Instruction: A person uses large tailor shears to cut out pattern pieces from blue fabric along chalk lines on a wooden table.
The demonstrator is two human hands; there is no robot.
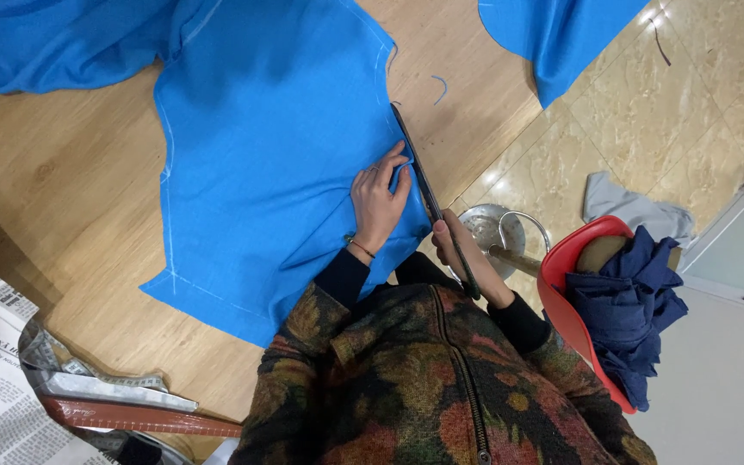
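Scissors (428,194) sit clasped in the closed grip of the right hand (456,250), blades running up along the edge of the blue cloth (269,146), which lies on the desk (71,198) under the flat, open left hand (379,200) just beside them.

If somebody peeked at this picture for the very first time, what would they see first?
Most likely the big bright blue cloth spread over the wooden table, filling the middle of the view. Next come the long dark scissors running along the cloth's right edge, held by the right hand, while the left hand presses the cloth flat beside the blades. At the right edge, a red chair holds a heap of dark blue fabric.
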